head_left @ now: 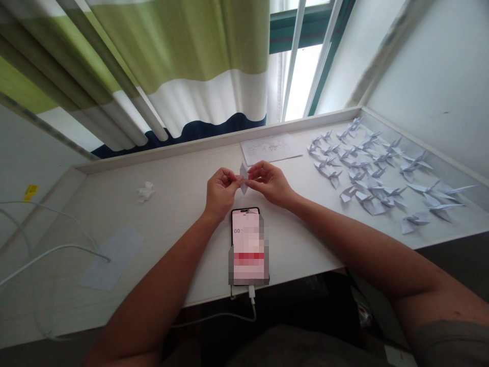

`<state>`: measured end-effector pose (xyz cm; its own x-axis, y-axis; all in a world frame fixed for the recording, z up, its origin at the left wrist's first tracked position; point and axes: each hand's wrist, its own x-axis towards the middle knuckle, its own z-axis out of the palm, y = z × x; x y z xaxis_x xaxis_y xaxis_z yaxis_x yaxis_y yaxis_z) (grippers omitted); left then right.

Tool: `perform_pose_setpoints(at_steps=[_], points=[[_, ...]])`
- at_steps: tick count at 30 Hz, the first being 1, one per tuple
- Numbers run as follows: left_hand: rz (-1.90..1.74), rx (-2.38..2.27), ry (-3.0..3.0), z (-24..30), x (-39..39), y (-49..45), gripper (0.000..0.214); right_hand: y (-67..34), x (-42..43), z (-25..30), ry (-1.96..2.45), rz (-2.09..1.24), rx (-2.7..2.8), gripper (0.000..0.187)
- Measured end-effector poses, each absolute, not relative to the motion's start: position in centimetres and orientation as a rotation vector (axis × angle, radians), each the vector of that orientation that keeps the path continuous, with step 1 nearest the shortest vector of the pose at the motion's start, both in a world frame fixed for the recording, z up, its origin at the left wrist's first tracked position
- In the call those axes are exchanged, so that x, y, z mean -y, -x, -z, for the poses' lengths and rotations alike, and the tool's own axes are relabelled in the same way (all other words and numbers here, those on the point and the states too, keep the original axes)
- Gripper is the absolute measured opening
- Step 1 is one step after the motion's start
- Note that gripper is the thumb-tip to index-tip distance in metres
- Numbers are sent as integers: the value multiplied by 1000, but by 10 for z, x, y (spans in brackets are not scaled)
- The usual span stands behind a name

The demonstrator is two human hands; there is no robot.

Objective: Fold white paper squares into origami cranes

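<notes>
A small folded piece of white paper (243,178) is held upright above the white table (183,214), pinched from both sides. My left hand (220,192) grips its left edge with fingers curled. My right hand (270,181) pinches its right edge between thumb and fingers. Just below the hands a phone (249,245) lies flat on the table with its screen lit and a white cable plugged into its near end.
Several folded white paper cranes (376,176) cover the table's right side. A printed sheet (270,148) lies behind the hands. A crumpled paper scrap (145,191) and a flat pale sheet (111,257) lie left, with white cables (49,250). Curtains (160,66) and a window stand behind.
</notes>
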<state>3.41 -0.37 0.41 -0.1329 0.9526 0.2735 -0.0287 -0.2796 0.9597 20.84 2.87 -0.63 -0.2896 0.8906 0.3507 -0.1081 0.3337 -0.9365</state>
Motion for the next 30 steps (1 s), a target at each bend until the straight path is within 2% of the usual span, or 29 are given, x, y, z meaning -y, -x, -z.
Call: perform_pose_setpoints(at_steps=[4,17,30], points=[[-1492,-1091,-1352,-4,3,-33,22,-209,-29,7,726,-1140,1567,38],[-1407,-1133,-1754,-16,11,-28,23,-211,-25,4,712,-1044,1594,25],[-1482,-1199,-1711,-11,9,-26,18,-216,-22,-2,739,-800,1778,27]])
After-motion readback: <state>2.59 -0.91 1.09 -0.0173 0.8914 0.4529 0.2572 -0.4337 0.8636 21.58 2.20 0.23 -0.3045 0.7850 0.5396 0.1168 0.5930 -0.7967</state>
